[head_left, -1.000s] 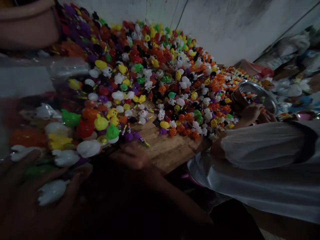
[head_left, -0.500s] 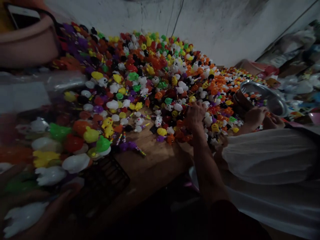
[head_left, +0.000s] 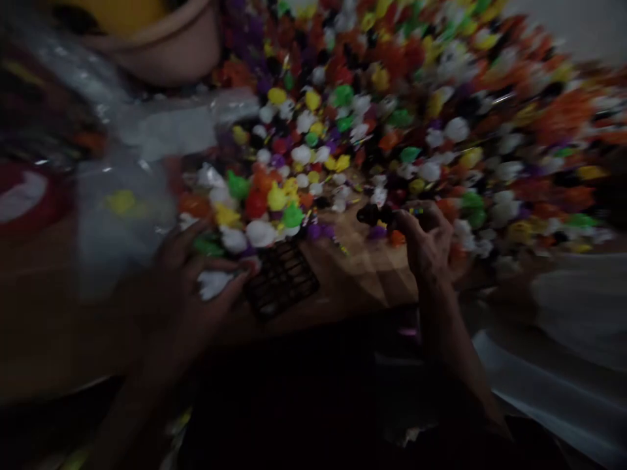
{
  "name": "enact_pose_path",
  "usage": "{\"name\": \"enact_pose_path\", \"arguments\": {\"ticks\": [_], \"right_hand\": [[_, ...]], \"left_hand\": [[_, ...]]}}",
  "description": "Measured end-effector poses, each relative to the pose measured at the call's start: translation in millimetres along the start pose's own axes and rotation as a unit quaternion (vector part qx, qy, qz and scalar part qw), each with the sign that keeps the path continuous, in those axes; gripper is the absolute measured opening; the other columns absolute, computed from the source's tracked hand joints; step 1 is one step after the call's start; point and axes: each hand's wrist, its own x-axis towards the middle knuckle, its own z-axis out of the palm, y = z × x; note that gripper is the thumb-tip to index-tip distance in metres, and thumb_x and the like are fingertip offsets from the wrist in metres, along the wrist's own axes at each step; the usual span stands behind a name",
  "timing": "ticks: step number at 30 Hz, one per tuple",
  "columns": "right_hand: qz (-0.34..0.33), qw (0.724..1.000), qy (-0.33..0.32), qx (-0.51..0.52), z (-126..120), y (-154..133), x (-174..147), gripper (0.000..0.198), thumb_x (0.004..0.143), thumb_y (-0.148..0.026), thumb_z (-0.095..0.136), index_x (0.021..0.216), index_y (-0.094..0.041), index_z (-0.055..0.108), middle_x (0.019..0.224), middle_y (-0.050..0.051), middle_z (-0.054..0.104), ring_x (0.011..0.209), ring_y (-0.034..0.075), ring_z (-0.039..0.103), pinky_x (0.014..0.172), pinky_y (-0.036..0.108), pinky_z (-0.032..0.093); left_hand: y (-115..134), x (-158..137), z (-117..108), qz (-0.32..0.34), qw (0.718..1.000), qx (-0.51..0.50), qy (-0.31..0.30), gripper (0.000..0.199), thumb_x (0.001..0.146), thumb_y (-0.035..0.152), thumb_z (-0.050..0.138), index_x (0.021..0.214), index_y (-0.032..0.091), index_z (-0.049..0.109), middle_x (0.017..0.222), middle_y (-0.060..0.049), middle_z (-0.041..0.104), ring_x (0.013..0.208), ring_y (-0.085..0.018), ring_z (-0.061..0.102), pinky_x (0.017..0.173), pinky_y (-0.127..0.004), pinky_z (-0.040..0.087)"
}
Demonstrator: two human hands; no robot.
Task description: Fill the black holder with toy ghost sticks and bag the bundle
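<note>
My right hand (head_left: 431, 238) pinches a small black plastic toy (head_left: 375, 214); a bit of multicoloured stick shows at its fingers. It is over the wooden table (head_left: 362, 281), at the near edge of a big heap of similar toys (head_left: 343, 124). My left hand (head_left: 196, 281), dim and blurred, curls around a white plastic toy (head_left: 214, 284). Just beyond it a cluster of coloured toys (head_left: 259, 232), white, green, red, orange and yellow, lies at the far side of a black grid tray (head_left: 281, 281).
Behind on the left stands a pink tub (head_left: 171, 49) with something yellow in it. Clear plastic bags (head_left: 127, 215) lie at the left, one with a yellow piece in it. Pale cloth of a person's clothing (head_left: 578, 313) shows at the right.
My view has swung left and down. My right hand has drawn back from the heap with the black toy in it. The co-worker's hands and metal bowl have left the view.
</note>
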Motion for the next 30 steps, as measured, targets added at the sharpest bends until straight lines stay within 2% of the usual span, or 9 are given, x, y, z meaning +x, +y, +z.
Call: {"name": "enact_pose_path", "arguments": {"ticks": [3, 6, 9, 12, 16, 19, 23, 27, 30], "right_hand": [[0.069, 0.987, -0.090, 0.112, 33.9, -8.1, -52.3, 0.030, 0.080, -0.047, 0.077, 0.089, -0.024, 0.061, 0.075, -0.001, 0.066, 0.068, 0.018, 0.065, 0.066, 0.032, 0.054], [0.061, 0.984, -0.152, 0.067, 50.7, -6.8, -82.3, 0.025, 0.079, -0.044, 0.079, 0.086, -0.024, 0.066, 0.079, 0.001, 0.070, 0.071, 0.020, 0.066, 0.063, 0.031, 0.051], [-0.067, 0.974, -0.209, -0.054, 52.9, 2.7, -90.6, 0.016, 0.088, -0.039, 0.071, 0.092, -0.023, 0.071, 0.086, 0.004, 0.072, 0.080, 0.023, 0.065, 0.070, 0.035, 0.050], [-0.219, 0.931, -0.213, -0.200, 49.9, 10.9, -89.5, 0.017, 0.095, -0.032, 0.060, 0.103, -0.025, 0.074, 0.095, 0.007, 0.073, 0.088, 0.026, 0.061, 0.080, 0.042, 0.045], [-0.248, 0.895, -0.209, -0.307, 49.0, 12.1, -88.7, 0.027, 0.097, -0.027, 0.054, 0.119, -0.027, 0.070, 0.106, 0.010, 0.069, 0.092, 0.027, 0.056, 0.081, 0.041, 0.040], [-0.232, 0.899, -0.224, -0.297, 51.2, 12.1, -89.3, 0.026, 0.098, -0.026, 0.049, 0.114, -0.025, 0.070, 0.104, 0.009, 0.068, 0.092, 0.026, 0.058, 0.080, 0.040, 0.041], [-0.201, 0.929, -0.210, -0.230, 54.6, 14.7, -90.8, 0.019, 0.097, -0.028, 0.049, 0.101, -0.022, 0.067, 0.093, 0.008, 0.069, 0.085, 0.025, 0.062, 0.076, 0.039, 0.044], [-0.140, 0.950, -0.206, -0.188, 55.4, 8.5, -92.7, 0.011, 0.092, -0.029, 0.060, 0.099, -0.023, 0.065, 0.083, 0.004, 0.067, 0.071, 0.021, 0.060, 0.065, 0.033, 0.044], [-0.122, 0.956, -0.204, -0.172, 59.3, -4.5, -95.2, 0.012, 0.091, -0.029, 0.062, 0.101, -0.024, 0.066, 0.086, 0.004, 0.066, 0.065, 0.018, 0.057, 0.056, 0.030, 0.040]], "left_hand": [[0.4, -9.8, 5.4, 0.053, 0.995, 0.042, 0.077, 0.015, 0.082, 0.026, 0.078, 0.088, 0.022, 0.065, 0.146, -0.004, 0.055, 0.138, -0.030, 0.051, 0.117, -0.054, 0.044], [0.6, -14.0, 13.8, 0.074, 0.993, 0.054, 0.080, 0.013, 0.087, 0.017, 0.071, 0.093, 0.023, 0.062, 0.142, -0.004, 0.058, 0.141, -0.027, 0.048, 0.119, -0.054, 0.043], [-0.1, -14.8, 13.0, 0.067, 0.994, 0.059, 0.060, 0.010, 0.091, 0.019, 0.066, 0.098, 0.025, 0.060, 0.144, -0.002, 0.056, 0.143, -0.026, 0.046, 0.120, -0.051, 0.044], [-1.9, -12.5, 6.9, 0.089, 0.991, 0.076, 0.058, 0.015, 0.089, 0.022, 0.071, 0.096, 0.024, 0.058, 0.143, -0.003, 0.057, 0.136, -0.027, 0.054, 0.115, -0.051, 0.050], [-3.7, -8.3, 2.2, 0.098, 0.989, 0.108, 0.035, 0.016, 0.089, 0.026, 0.073, 0.096, 0.024, 0.059, 0.144, -0.002, 0.056, 0.133, -0.029, 0.056, 0.111, -0.051, 0.052], [-4.4, -6.8, 2.5, 0.099, 0.988, 0.111, 0.027, 0.015, 0.090, 0.030, 0.072, 0.097, 0.025, 0.060, 0.146, -0.002, 0.055, 0.135, -0.029, 0.054, 0.112, -0.051, 0.051], [-5.3, -4.6, 2.6, 0.099, 0.986, 0.127, 0.034, 0.020, 0.085, 0.030, 0.077, 0.094, 0.024, 0.059, 0.146, -0.004, 0.054, 0.139, -0.031, 0.050, 0.114, -0.052, 0.049], [-3.1, -1.0, 0.5, 0.085, 0.990, 0.115, 0.018, 0.019, 0.083, 0.026, 0.078, 0.092, 0.024, 0.062, 0.149, -0.004, 0.052, 0.140, -0.032, 0.048, 0.118, -0.053, 0.044], [0.8, 0.3, 0.3, 0.058, 0.992, 0.112, 0.014, 0.018, 0.082, 0.023, 0.078, 0.092, 0.024, 0.063, 0.149, -0.005, 0.052, 0.136, -0.031, 0.052, 0.115, -0.051, 0.048]]}}
